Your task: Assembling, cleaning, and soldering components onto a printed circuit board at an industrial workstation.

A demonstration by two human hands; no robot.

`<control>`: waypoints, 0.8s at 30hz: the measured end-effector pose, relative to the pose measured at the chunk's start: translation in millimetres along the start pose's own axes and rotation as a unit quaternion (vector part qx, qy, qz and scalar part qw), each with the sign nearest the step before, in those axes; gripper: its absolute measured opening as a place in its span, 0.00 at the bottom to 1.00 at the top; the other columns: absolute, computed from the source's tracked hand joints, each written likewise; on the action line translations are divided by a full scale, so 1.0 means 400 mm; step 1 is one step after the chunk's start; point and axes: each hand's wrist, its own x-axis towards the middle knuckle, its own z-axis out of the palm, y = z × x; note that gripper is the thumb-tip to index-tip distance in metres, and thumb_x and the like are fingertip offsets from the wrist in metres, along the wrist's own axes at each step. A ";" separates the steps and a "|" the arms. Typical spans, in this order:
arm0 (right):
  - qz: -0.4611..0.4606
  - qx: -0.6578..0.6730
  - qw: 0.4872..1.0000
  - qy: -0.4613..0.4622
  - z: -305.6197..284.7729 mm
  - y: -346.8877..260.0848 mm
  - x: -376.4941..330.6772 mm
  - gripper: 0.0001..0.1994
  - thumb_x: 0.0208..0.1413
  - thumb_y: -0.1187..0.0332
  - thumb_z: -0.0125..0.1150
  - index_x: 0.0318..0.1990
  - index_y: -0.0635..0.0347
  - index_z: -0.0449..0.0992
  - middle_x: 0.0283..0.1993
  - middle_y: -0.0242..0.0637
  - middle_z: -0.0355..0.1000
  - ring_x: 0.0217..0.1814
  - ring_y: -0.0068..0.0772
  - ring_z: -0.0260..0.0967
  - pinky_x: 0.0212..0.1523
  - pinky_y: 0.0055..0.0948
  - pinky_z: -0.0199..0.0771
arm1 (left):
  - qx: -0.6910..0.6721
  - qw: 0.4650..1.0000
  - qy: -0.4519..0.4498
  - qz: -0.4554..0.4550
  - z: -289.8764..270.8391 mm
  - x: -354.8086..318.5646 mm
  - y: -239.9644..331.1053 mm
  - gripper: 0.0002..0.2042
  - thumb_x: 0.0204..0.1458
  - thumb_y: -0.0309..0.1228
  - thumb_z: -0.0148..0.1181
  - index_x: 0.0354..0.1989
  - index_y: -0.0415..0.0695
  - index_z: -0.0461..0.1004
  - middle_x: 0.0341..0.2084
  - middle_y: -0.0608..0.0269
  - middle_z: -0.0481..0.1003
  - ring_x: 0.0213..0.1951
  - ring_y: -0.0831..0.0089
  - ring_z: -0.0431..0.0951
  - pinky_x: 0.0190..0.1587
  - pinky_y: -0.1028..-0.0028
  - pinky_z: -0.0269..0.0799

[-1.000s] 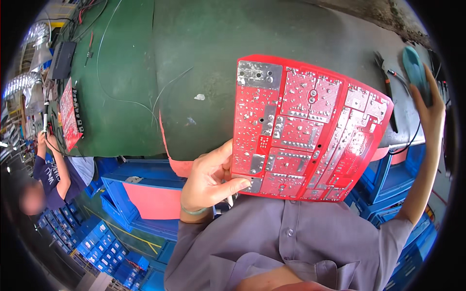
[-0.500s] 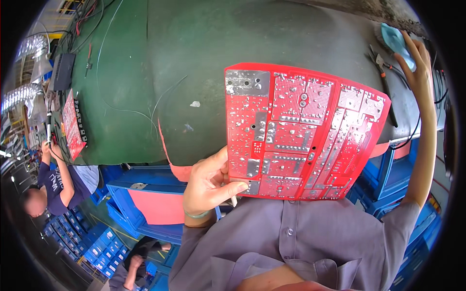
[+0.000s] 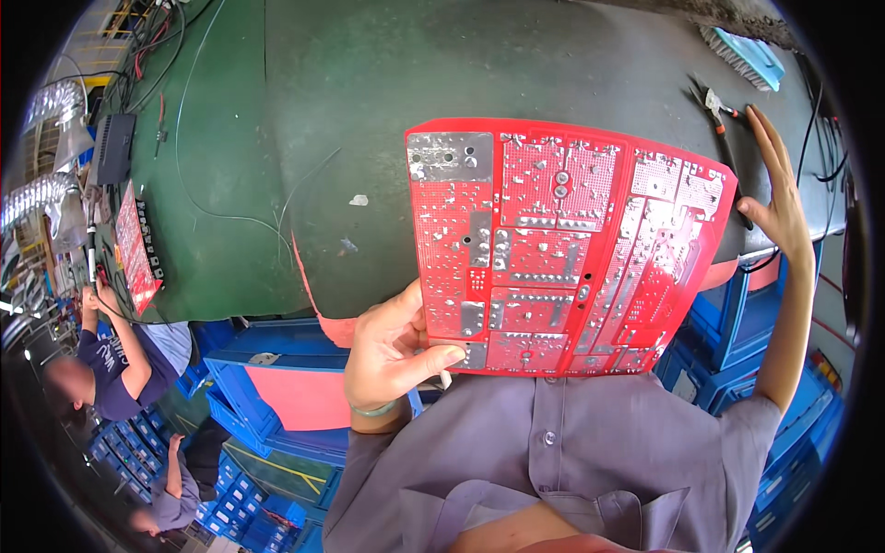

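Above the left hand (image 3: 392, 355), a red board (image 3: 562, 249) stands upright with its soldered side facing the wearer, a pose that lays the joints open to view. That grip is closed on the board's lower left corner, thumb across the face, fingers behind, so only the edge is covered. Far to the right, the right hand (image 3: 779, 198) lies open and flat on the green surface (image 3: 277, 138), holding nothing, just beside pliers (image 3: 719, 115); a brush (image 3: 749, 44) lies beyond.

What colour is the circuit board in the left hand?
Red, with silvery solder patches: the circuit board, gripped by the left hand, shows best in the head view.
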 end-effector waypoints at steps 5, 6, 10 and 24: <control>0.008 -0.020 1.000 -0.008 0.001 -0.011 -0.016 0.46 0.34 0.35 0.55 0.61 0.51 0.54 0.62 0.43 0.50 0.65 0.46 0.46 0.62 0.43 0.48 | 0.004 1.000 -0.006 0.010 -0.007 -0.002 -0.006 0.31 0.40 0.12 0.55 0.57 0.31 0.53 0.39 0.54 0.72 0.37 0.75 0.73 0.37 0.77 0.72; 0.008 -0.020 1.000 -0.009 0.001 -0.013 -0.017 0.46 0.34 0.35 0.55 0.61 0.51 0.54 0.62 0.43 0.50 0.65 0.46 0.46 0.62 0.43 0.48 | 0.003 1.000 -0.006 0.010 -0.007 -0.001 -0.006 0.31 0.40 0.12 0.55 0.57 0.31 0.53 0.39 0.54 0.72 0.37 0.75 0.73 0.37 0.77 0.72; 0.036 -0.034 0.999 -0.002 -0.002 -0.038 -0.009 0.35 0.39 0.57 0.53 0.60 0.50 0.56 0.58 0.43 0.55 0.61 0.44 0.52 0.61 0.41 0.50 | 0.008 1.000 0.000 0.007 -0.008 0.000 -0.003 0.31 0.40 0.12 0.55 0.57 0.30 0.53 0.38 0.54 0.72 0.37 0.75 0.73 0.37 0.78 0.72; 0.125 0.032 0.991 0.033 -0.012 -0.077 -0.009 0.20 0.54 0.61 0.44 0.53 0.61 0.62 0.42 0.44 0.64 0.44 0.38 0.63 0.46 0.30 0.61 | 0.012 1.000 0.024 0.005 -0.003 -0.006 -0.007 0.30 0.39 0.11 0.57 0.55 0.29 0.55 0.35 0.54 0.73 0.32 0.75 0.75 0.31 0.79 0.73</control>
